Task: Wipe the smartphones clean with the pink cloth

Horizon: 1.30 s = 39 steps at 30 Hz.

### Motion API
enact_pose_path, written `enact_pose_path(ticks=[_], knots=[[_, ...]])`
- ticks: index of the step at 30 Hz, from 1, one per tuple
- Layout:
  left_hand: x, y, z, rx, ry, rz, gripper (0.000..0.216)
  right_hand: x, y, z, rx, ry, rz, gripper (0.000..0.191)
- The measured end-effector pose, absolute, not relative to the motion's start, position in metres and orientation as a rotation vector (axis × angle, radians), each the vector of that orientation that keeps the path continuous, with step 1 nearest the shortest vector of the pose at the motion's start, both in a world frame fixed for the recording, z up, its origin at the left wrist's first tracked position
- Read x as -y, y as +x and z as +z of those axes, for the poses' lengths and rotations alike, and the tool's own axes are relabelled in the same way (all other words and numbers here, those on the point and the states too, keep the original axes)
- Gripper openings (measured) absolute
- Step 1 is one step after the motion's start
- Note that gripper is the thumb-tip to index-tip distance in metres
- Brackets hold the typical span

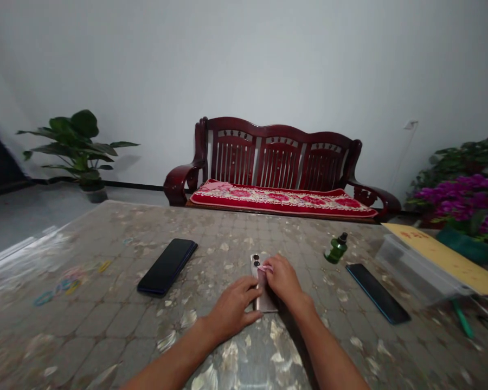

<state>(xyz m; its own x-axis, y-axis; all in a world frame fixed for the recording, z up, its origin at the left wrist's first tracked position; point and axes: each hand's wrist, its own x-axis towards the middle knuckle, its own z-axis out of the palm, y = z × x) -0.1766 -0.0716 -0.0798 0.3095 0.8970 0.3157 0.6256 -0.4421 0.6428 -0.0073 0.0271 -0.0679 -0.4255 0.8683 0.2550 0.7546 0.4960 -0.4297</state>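
A smartphone [267, 304] lies on the table with its back up, its two large round camera lenses at the far end. My left hand [235, 303] holds it by its left edge, fingers on the back and thumb near the lower corner. Over the upper part of the back, my right hand [283, 277] is closed on a small pale pink cloth [265, 268], pressed near the lenses. Most of this cloth is hidden by the fingers. The phone's right side is partly covered by the right hand.
On the patterned table [117, 233] lie a dark phone [168, 266] at left and another phone [377, 293] at right. Beside that stands a green bottle [336, 248]. A clear plastic box [418, 271] sits under a yellow sheet [447, 257]. Several coloured bands [68, 283] lie far left.
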Motion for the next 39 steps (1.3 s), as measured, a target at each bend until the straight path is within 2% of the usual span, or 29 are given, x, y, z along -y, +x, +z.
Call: enact_pose_path(ticks=[9, 25, 39], knots=[[0.073, -0.175, -0.083, -1.354, 2.207, 0.892, 0.038, -0.065, -0.026, -0.058, 2.33, -1.398, 0.296, 0.015], [0.074, -0.174, -0.085, -1.454, 2.327, 0.713, 0.043, -0.064, -0.027, -0.052, 2.41, -1.482, 0.328, 0.018], [0.073, -0.174, -0.091, -1.464, 2.346, 0.751, 0.042, -0.059, -0.027, -0.054, 2.406, -1.434, 0.361, 0.017]])
